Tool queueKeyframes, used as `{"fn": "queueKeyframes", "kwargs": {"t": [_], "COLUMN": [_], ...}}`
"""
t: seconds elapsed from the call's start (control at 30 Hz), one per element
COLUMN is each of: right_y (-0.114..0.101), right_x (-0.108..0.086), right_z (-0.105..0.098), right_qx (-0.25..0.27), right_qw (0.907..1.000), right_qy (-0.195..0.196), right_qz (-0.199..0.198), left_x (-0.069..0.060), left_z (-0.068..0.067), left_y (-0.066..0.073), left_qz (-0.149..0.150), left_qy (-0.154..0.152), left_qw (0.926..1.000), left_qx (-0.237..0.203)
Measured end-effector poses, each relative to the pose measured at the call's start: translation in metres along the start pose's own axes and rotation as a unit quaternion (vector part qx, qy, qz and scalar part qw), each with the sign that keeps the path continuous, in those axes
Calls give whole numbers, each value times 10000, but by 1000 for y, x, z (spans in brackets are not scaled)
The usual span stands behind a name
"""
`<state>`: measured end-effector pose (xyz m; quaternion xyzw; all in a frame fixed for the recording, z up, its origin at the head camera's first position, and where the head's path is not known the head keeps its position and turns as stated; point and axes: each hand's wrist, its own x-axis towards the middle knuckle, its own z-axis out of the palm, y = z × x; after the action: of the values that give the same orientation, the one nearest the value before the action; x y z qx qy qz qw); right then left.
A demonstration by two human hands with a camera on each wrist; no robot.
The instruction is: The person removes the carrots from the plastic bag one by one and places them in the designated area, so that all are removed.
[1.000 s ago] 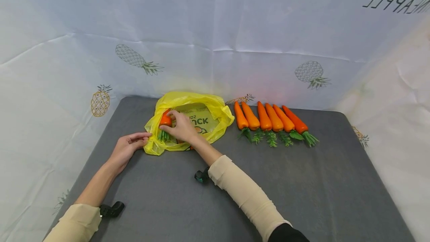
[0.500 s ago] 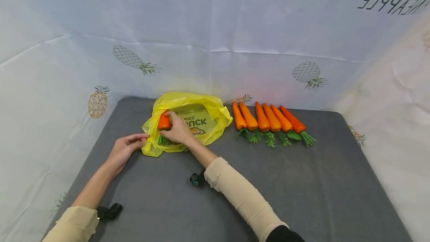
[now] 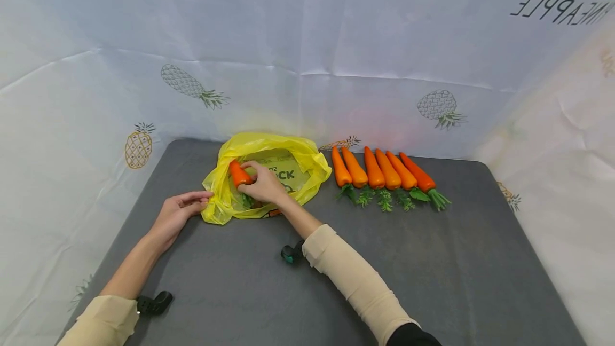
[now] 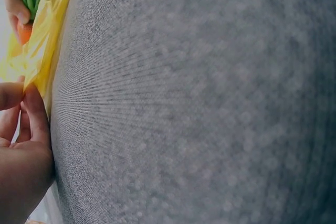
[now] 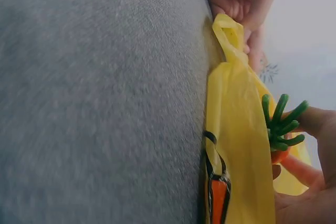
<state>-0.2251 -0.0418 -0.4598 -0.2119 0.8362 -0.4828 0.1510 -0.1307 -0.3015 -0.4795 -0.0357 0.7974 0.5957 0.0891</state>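
Note:
A yellow plastic bag point(image 3: 317, 172) lies at the back left of the table with its mouth spread wide. Printed lettering, partly covered, shows inside the opening. My right hand point(image 3: 265, 185) holds an orange carrot point(image 3: 238, 174) over the left part of the mouth, its tip toward the upper left. Green stalks point(image 5: 283, 124) stick out past the right fingers in the right wrist view. My left hand point(image 3: 175, 217) pinches the bag's left edge between thumb and finger; the left wrist view shows this pinch on the yellow film point(image 4: 44, 51).
Several carrots point(image 3: 375, 170) with green tops lie side by side to the right of the bag, tips pointing away. The grey tabletop point(image 3: 230, 276) ends at the back against a white curtain point(image 3: 298, 31) printed with pineapples.
The right hand has shifted slightly right. The carrot in it has gone from nearly upright in view to slanted, more of its orange body showing. The left hand keeps its hold on the bag.

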Motion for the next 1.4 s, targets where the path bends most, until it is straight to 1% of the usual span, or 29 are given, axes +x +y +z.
{"fn": "queueKeyframes", "kwargs": {"t": [0.2,0.33,0.53,0.7,0.8,0.9,1.1,1.23,1.4], "right_y": [-1,-1,4,10,13,16,25,33,43], "right_x": [-8,-14,-25,-40,-54,-71,-111,-136,-163], "right_z": [-16,-31,-53,-74,-88,-104,-135,-148,-156], "right_qx": [362,445,428,223,59,6,-60,-174,-188], "right_qw": [9992,9987,9980,9980,9979,9980,9987,9989,9994], "right_qy": [-83,-151,-286,-407,-516,-553,-478,-420,-293], "right_qz": [-111,-184,-373,-439,-385,-318,-151,-55,46], "left_x": [0,0,1,2,1,-1,0,-1,0], "left_z": [0,0,-1,0,0,0,-2,-2,-1], "left_y": [0,0,1,1,1,1,-1,0,-1], "left_qz": [31,36,22,38,19,28,83,79,-12], "left_qy": [-18,-52,-12,-24,-18,-33,-17,-20,-57], "left_qw": [10000,10000,10000,10000,10000,10000,9999,9999,10000], "left_qx": [-38,-72,-36,37,-2,-34,-108,-105,-74]}}
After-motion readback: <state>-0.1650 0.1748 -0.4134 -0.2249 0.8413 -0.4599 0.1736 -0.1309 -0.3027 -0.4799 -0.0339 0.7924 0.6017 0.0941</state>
